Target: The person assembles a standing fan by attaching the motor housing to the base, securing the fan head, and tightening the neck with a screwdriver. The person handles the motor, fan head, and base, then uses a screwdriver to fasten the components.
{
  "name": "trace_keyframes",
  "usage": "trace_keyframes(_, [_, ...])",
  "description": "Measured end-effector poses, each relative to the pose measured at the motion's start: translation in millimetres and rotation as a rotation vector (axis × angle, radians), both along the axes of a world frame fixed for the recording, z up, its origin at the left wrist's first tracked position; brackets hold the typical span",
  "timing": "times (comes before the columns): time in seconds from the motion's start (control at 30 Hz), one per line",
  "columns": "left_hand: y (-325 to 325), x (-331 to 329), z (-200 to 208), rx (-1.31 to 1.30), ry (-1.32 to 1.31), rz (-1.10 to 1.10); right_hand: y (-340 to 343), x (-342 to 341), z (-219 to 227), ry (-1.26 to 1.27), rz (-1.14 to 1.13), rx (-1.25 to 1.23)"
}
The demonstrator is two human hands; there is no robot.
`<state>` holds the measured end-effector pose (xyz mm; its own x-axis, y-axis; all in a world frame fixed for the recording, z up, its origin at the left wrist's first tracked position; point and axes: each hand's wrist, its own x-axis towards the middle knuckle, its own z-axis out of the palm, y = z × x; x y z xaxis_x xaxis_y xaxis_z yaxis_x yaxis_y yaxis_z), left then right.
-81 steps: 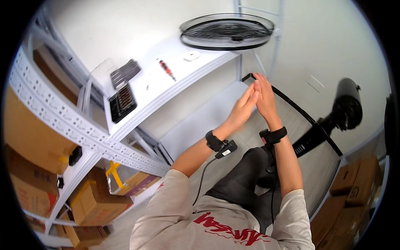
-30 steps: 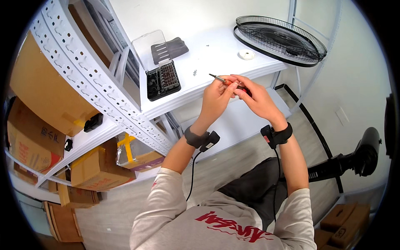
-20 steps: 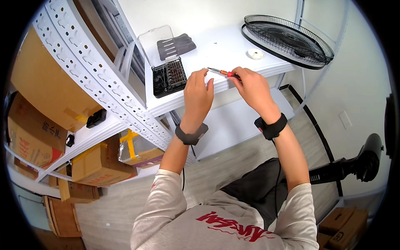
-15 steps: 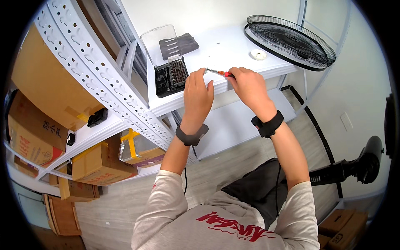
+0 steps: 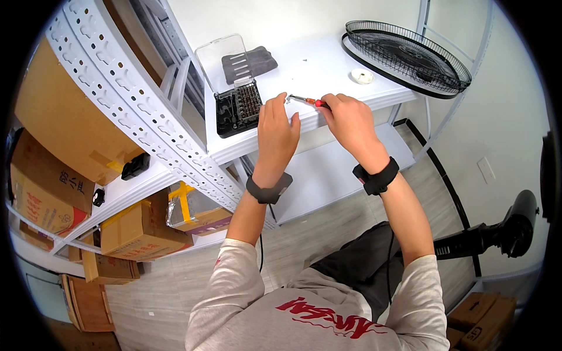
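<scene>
My right hand (image 5: pixel 352 121) is closed round the red-and-black handle of a slim screwdriver (image 5: pixel 311 101), which points left over the white shelf top. Its metal tip meets the fingertips of my left hand (image 5: pixel 276 130). Those fingers pinch a tiny, pale metallic piece (image 5: pixel 287 100), too small to name. Just left of that hand lies an open black bit case (image 5: pixel 239 110) with rows of screwdriver bits. Its clear lid (image 5: pixel 224 58) stands raised behind it.
A dark grey pouch (image 5: pixel 261 62) lies behind the bit case. On the right of the white shelf (image 5: pixel 319 70) are a round white part (image 5: pixel 362 76) and a black fan grille (image 5: pixel 410 58). Cardboard boxes (image 5: pixel 137 228) fill the left rack. A black fan stand (image 5: pixel 497 234) is at right.
Both hands stay almost in place, with the screwdriver tip still at my left fingertips. The shelf and the things on it have shifted very slightly left in the picture.
</scene>
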<state>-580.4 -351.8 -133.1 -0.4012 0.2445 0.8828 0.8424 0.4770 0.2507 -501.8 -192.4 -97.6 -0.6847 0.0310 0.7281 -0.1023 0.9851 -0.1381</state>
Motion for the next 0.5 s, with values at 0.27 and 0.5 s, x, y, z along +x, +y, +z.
trace_keyframes(0.27, [2.2,-7.2,-1.4,-0.025,-0.007,-0.005,-4.5,8.8,-2.5,-0.011,0.044,-0.004])
trace_keyframes(0.5, [4.4,-8.8,0.3,-0.050,-0.048,-0.025,2.4,9.2,0.8,0.042,0.029,-0.032])
